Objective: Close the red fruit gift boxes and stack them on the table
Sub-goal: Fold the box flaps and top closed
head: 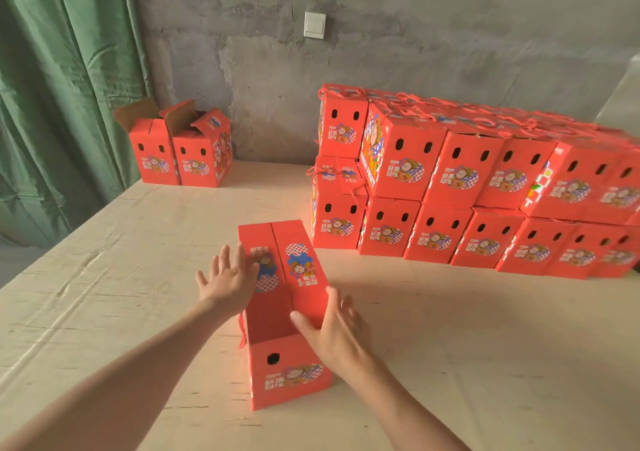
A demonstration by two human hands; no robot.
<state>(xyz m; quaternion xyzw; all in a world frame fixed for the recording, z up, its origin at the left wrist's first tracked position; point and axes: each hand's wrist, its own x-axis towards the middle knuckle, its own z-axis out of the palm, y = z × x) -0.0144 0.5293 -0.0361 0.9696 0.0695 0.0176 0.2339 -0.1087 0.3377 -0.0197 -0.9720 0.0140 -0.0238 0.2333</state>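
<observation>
The left hand [227, 279] lay flat with fingers spread against the left lid flap [258, 263] of a red gift box [287, 381]. The right hand [336, 332], fingers straight and gripping nothing, pressed the right lid flap [304, 270] from the other side. The corrugated cardboard box stood mid-table, its near end gaping, with a red rope handle [242, 329] hanging at its left edge. Its printed labels carried blue-and-white checks and Chinese characters too blurred to read. On the pale plywood table [121, 260] a stack of closed boxes [467, 187] ran two high at the right, one side showing "FRUIT" in white capitals. Two open boxes [180, 152] stood at the back left, their brown inner flaps raised.
</observation>
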